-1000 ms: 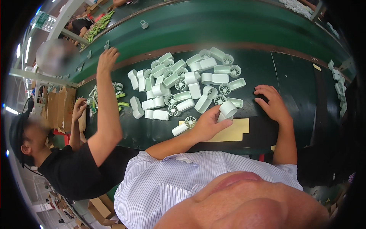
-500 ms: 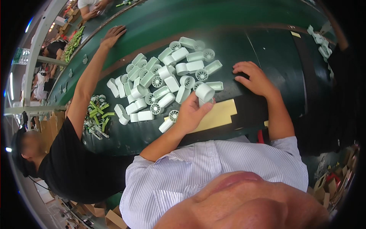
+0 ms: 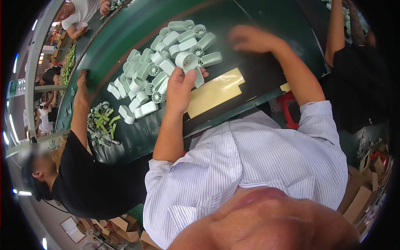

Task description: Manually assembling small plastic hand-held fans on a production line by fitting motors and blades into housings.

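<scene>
My left hand (image 3: pixel 180 89) is closed around a pale green plastic part (image 3: pixel 186 61), which has a round cup at one end and a rectangular box-like section at the other. Its cup faces up and shows a hollow inside. Beyond and to the left of that hand lies a loose pile of matching pale green parts (image 3: pixel 141 71), some showing spoked round ends. Over the dark green work surface (image 3: pixel 225 27), right of the pile, my right hand (image 3: pixel 255 39) is smeared by motion, and its fingers cannot be made out.
A yellow sheet (image 3: pixel 218 92) lies on a black strip near the front edge. Small bright green and grey pieces (image 3: pixel 104 125) are heaped at the left. A co-worker in black (image 3: pixel 100 183) reaches across there; another in black (image 3: pixel 358 83) stands at the right. A red stool (image 3: pixel 287 110) sits below the edge.
The view has shifted. My left hand has turned the held part so its cup opening shows. My right hand has moved closer to the pile and blurred.
</scene>
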`<act>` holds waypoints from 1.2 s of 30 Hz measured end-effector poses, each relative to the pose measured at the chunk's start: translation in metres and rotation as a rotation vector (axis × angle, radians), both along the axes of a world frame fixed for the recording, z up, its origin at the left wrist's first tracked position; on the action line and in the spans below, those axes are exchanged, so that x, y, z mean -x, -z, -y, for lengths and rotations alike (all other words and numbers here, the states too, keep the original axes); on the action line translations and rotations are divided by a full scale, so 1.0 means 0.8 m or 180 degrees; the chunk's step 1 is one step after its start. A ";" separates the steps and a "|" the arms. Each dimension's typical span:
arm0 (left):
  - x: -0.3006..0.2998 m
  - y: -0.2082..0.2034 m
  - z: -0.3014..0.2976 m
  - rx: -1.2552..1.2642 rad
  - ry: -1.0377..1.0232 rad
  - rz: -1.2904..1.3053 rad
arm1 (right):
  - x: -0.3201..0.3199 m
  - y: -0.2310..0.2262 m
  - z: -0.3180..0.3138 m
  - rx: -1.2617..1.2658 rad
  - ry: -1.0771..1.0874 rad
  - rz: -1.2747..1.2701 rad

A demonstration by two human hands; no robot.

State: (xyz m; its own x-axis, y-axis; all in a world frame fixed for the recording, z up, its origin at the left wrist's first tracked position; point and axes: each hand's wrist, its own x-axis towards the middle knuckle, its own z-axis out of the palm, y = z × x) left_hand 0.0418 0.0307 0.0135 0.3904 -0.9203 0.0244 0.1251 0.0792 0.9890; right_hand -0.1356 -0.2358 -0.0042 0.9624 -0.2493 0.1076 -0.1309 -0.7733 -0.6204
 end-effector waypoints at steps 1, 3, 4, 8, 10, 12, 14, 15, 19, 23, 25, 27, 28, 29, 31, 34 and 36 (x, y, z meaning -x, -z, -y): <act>0.000 -0.006 -0.002 -0.0128 0.0149 -0.0024 | -0.004 -0.005 0.001 0.0087 -0.0064 -0.0178; 0.003 -0.015 -0.005 -0.0244 0.0293 -0.0042 | -0.004 -0.016 -0.002 0.0188 -0.0132 -0.0350; 0.004 -0.018 -0.007 -0.0224 0.0445 0.0016 | -0.003 -0.021 -0.007 0.0347 -0.0167 -0.0473; 0.008 -0.022 -0.005 -0.0131 0.0842 0.0373 | -0.008 -0.014 -0.009 0.0740 -0.0244 -0.0576; 0.013 -0.016 0.001 -0.0144 0.0818 0.0194 | -0.009 -0.011 -0.008 0.0653 -0.0271 -0.0436; 0.018 -0.013 0.004 -0.0367 0.0928 0.1230 | -0.011 -0.015 -0.005 0.0575 -0.0315 -0.0309; 0.025 -0.002 0.006 -0.0219 0.0893 0.1013 | -0.011 -0.019 -0.009 0.0406 -0.0192 -0.0361; 0.028 0.002 0.008 -0.0072 0.0913 0.0835 | -0.013 -0.024 -0.007 0.0421 -0.0255 -0.0388; 0.028 0.016 0.007 0.0221 0.0484 0.0153 | -0.027 -0.038 -0.002 0.0281 -0.0045 -0.0697; 0.015 0.022 0.000 0.0237 -0.0106 -0.0491 | -0.083 -0.032 -0.006 0.0148 0.0222 -0.0205; 0.016 0.023 -0.001 0.0169 -0.0194 -0.0699 | -0.127 -0.032 -0.006 0.0179 0.0269 0.0421; 0.025 0.025 0.000 0.0191 0.0074 -0.0483 | -0.180 -0.027 0.004 0.0198 0.0162 0.0647; 0.028 0.026 0.000 0.0197 0.0213 -0.0372 | -0.212 -0.015 0.016 0.0573 0.0140 0.0882; 0.030 0.025 -0.001 0.0277 0.0351 -0.0389 | -0.232 -0.014 0.012 0.0958 0.0116 0.1115; 0.028 0.023 -0.002 0.0466 0.0338 -0.0379 | -0.263 -0.033 0.001 0.0548 0.0013 0.0472; 0.014 0.021 -0.003 0.0739 0.0278 -0.0369 | -0.281 -0.043 -0.006 0.0159 -0.0370 -0.0240; 0.006 0.019 -0.001 0.0415 0.0310 -0.0698 | -0.283 -0.034 0.001 0.0749 -0.0784 -0.0262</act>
State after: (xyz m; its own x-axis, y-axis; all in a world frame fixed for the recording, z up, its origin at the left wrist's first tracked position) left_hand 0.0370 0.0316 -0.0013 0.3094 -0.9484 0.0697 0.3482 0.1811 0.9197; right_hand 0.0909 -0.2366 0.0233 0.9984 0.0140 0.0542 0.0354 -0.9084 -0.4165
